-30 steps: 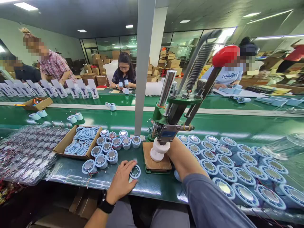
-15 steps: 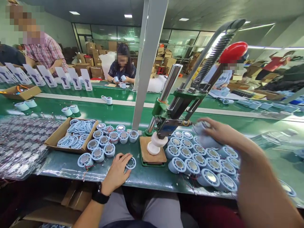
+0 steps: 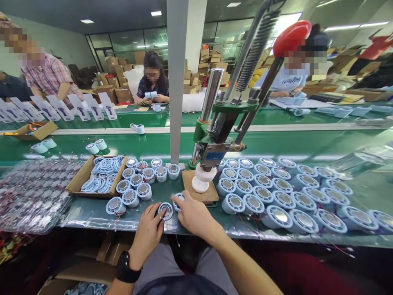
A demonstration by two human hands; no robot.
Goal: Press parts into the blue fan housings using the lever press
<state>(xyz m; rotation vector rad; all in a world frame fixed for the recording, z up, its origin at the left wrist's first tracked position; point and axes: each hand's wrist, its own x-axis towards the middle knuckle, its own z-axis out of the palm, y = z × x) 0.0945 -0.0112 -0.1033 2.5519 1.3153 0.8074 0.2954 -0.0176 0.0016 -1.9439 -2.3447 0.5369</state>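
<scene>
My left hand (image 3: 150, 227) is closed round the edge of a light blue round part with a slotted ring face (image 3: 166, 210), just above the bench front. Right beside it, my right hand (image 3: 196, 215) pinches a second light blue round part (image 3: 179, 200), mostly covered by the fingers. A thin wire hangs below the hands. Behind my right hand stands a hand press (image 3: 211, 153) with a white round pusher above a white round seat (image 3: 200, 185). Several light blue cylindrical housings with silver discs (image 3: 236, 200) stand in rows right of the press.
Left of the press are more housings (image 3: 130, 197) and a cardboard box of light blue rings (image 3: 69, 186). Clear-wrapped parts (image 3: 33, 196) cover the far left. The red-knobbed press lever (image 3: 291, 39) slants up right. A grey post (image 3: 176, 90) rises behind the bench; co-workers sit and stand beyond.
My right hand has come from above the right-hand rows to beside my left hand. The left hand now lifts the round part it was touching on the bench. The view has shifted.
</scene>
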